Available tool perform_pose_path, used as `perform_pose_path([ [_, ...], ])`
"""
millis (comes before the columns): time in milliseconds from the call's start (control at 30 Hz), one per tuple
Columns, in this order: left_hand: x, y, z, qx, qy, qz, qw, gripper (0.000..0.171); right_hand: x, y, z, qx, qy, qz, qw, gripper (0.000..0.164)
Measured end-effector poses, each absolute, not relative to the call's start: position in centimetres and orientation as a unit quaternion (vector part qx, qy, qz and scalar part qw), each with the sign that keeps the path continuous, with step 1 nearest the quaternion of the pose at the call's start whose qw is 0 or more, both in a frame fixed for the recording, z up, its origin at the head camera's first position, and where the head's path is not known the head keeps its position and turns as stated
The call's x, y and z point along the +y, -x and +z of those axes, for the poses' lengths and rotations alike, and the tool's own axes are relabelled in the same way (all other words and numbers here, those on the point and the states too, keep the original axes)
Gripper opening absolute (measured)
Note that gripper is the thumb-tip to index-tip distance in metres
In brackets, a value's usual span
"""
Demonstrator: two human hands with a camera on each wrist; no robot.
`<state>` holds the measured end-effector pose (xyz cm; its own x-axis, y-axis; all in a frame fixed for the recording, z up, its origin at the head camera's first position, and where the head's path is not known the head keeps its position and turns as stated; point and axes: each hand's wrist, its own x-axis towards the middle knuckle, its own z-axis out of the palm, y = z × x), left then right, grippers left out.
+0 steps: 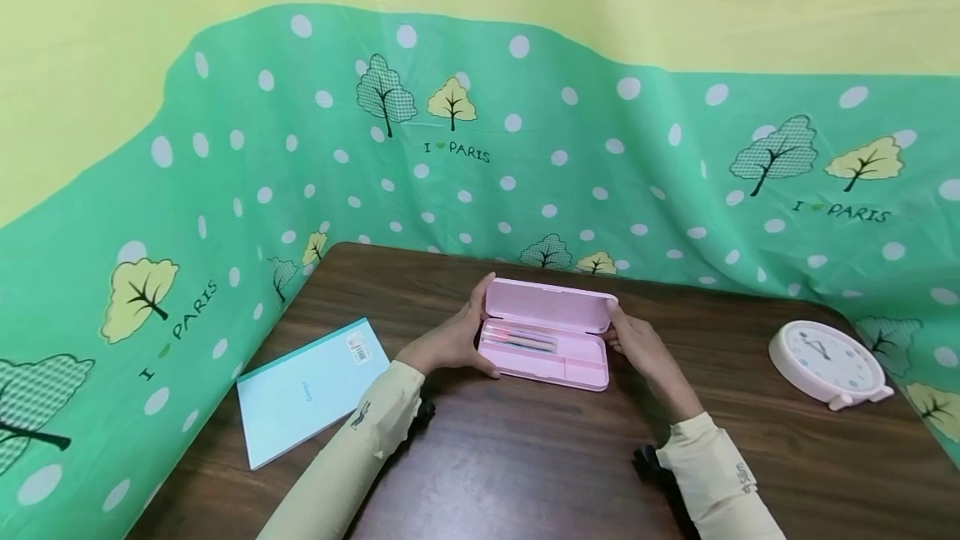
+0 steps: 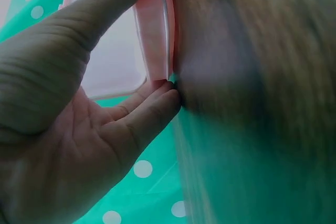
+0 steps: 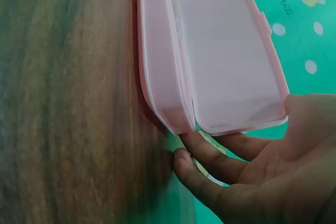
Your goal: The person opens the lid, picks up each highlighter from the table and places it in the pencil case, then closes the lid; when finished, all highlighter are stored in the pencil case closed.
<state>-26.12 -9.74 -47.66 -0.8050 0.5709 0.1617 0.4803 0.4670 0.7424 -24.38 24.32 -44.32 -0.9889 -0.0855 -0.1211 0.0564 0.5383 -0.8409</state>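
Observation:
A pink pencil case (image 1: 585, 372) lies on the table with its lid (image 1: 549, 305) raised at the back. Several slim pens (image 1: 525, 340) lie in its left compartment; the smaller right compartments look bare. My left hand (image 1: 448, 340) spans the case's left end, its thumb along the front corner and its fingers at the side and the lid. In the left wrist view the thumb overlaps the pink base (image 2: 153, 40). At the other end, my right hand (image 1: 637, 344) holds the lid's corner, thumb on its edge. Its other fingers sit behind the case in the right wrist view.
A light blue notebook (image 1: 311, 390) with a barcode sticker lies left of the left forearm. A round pink-and-white clock (image 1: 828, 361) lies face up at the right of the brown table (image 1: 525, 457). A green patterned cloth (image 1: 480, 182) hangs behind the table.

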Motion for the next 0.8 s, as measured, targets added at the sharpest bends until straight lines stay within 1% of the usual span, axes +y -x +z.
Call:
perform_pose_path([
  [200, -9.6, 25.3, -46.6, 0.852, -0.280, 0.435, 0.084, 0.133, 23.7, 24.3, -44.2, 0.877, 0.022, -0.472, 0.088, 0.084],
  [367, -9.5, 25.5, -46.6, 0.860, -0.279, 0.418, 0.085, 0.121, 24.3, 24.3, -44.4, 0.862, 0.051, -0.492, 0.113, 0.084],
  [400, -9.6, 25.7, -46.8, 0.864, -0.280, 0.411, 0.082, 0.120, 24.5, 24.3, -44.5, 0.858, 0.061, -0.496, 0.120, 0.082],
  [533, -10.0, 27.5, -49.6, 0.867, -0.301, 0.392, 0.061, 0.117, 26.1, 24.1, -45.0, 0.832, 0.123, -0.522, 0.143, 0.070],
  [633, -10.4, 28.6, -51.2, 0.868, -0.309, 0.385, 0.062, 0.113, 27.2, 23.9, -45.2, 0.817, 0.167, -0.533, 0.146, 0.060],
  [700, -10.4, 27.8, -49.9, 0.869, -0.300, 0.386, 0.080, 0.106, 27.7, 23.9, -45.2, 0.817, 0.181, -0.528, 0.146, 0.056],
  [733, -10.5, 28.1, -50.1, 0.870, -0.307, 0.378, 0.078, 0.105, 28.0, 23.9, -45.2, 0.822, 0.189, -0.518, 0.142, 0.055],
  [800, -10.5, 27.1, -48.3, 0.871, -0.301, 0.377, 0.098, 0.100, 28.3, 23.9, -45.2, 0.837, 0.193, -0.494, 0.136, 0.053],
])
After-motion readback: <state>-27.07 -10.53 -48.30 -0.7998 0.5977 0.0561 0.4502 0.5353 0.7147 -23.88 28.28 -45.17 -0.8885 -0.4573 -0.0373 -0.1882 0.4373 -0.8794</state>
